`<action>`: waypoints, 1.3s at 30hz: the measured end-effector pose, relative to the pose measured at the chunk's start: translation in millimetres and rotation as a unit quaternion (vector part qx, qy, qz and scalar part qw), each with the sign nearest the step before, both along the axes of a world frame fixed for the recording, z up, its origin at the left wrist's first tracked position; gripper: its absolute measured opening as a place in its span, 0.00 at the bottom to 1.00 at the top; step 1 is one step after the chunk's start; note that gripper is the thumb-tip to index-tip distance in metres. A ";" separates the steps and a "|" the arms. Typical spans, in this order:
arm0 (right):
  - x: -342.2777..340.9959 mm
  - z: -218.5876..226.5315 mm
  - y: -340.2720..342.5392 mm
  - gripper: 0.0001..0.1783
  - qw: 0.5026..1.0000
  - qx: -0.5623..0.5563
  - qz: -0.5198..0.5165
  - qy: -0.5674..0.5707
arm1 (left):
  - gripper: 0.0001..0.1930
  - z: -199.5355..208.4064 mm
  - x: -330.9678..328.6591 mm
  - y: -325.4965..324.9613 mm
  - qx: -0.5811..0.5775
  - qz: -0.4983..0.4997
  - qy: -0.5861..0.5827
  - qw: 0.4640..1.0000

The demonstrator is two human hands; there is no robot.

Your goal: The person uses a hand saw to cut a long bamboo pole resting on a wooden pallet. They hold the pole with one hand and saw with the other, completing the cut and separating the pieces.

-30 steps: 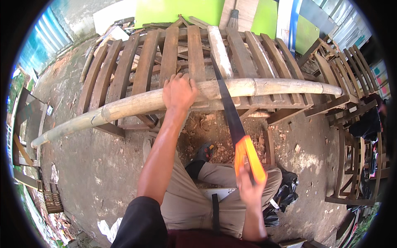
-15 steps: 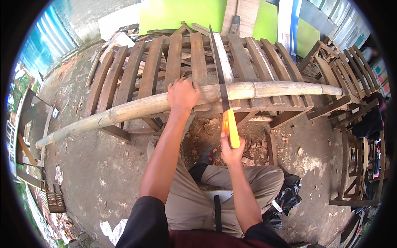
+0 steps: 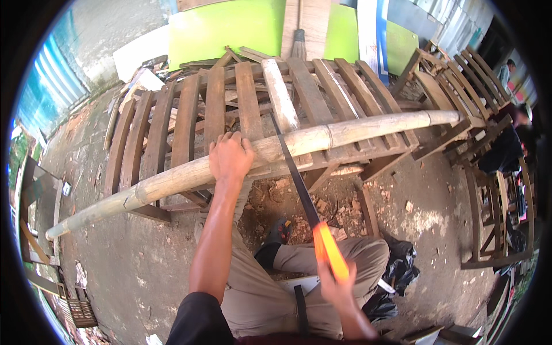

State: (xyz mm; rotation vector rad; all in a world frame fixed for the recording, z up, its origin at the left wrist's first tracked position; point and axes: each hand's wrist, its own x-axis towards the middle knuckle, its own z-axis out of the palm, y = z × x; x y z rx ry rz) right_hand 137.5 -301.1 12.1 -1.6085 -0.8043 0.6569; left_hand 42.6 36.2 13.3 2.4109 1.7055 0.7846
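Note:
A long bamboo pole (image 3: 356, 131) lies crosswise over a slatted wooden bench (image 3: 186, 123), both its ends reaching past the bench. My left hand (image 3: 231, 156) is closed over the pole left of the middle, fingers bent over its far side. In my right hand (image 3: 336, 286), slightly blurred, is the orange-and-yellow handle of a hand saw (image 3: 299, 187). The saw's dark blade slants up and leftward, its far end against the pole just right of my left hand. Whether the blade has cut into the bamboo I cannot tell.
Wood chips (image 3: 339, 213) litter the ground beneath the bench front. A black plastic bag (image 3: 399, 264) lies beside my right knee. Wooden frames (image 3: 489, 213) stand at the right, with a person (image 3: 506, 73) beyond. A broom (image 3: 299, 43) leans against boards behind.
My right hand has drawn the saw back toward me, so less blade extends beyond the pole. My left hand stays on the pole. The whole view has shifted somewhat.

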 end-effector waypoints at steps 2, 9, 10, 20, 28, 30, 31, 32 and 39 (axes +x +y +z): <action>14.4 16.8 90.0 0.13 0.999 -0.014 0.026 0.034 | 0.15 1.0 -4.5 3.9 0.025 -0.003 -0.001 1.000; 13.1 -61.5 128.9 0.13 0.988 0.150 0.034 -0.015 | 0.14 5.0 -3.0 6.1 0.024 0.015 0.011 1.000; 9.3 -78.1 128.1 0.14 0.989 0.146 0.033 -0.009 | 0.14 7.0 -0.2 5.1 0.016 0.020 0.016 1.000; 0.2 -46.7 52.7 0.09 0.983 0.131 0.049 -0.118 | 0.15 3.6 -5.8 7.8 0.013 0.051 0.022 0.998; -7.2 -16.2 -39.0 0.06 0.996 0.011 0.049 -0.076 | 0.13 -1.0 -4.1 9.1 0.023 0.025 0.024 0.999; 6.1 -0.2 20.5 0.09 0.995 0.040 0.042 -0.087 | 0.13 -1.5 -1.7 6.6 0.044 0.012 0.019 0.999; 15.2 10.5 65.4 0.13 0.996 -0.015 0.056 -0.063 | 0.12 -4.5 -8.3 5.8 0.054 0.013 0.020 0.998; 21.0 22.4 109.1 0.16 0.997 -0.021 0.046 -0.058 | 0.12 -5.6 -10.1 8.5 0.055 0.009 0.022 0.998; 17.7 -43.7 159.4 0.06 0.991 0.106 0.079 -0.023 | 0.12 -2.5 -2.0 8.6 0.069 0.014 0.007 0.997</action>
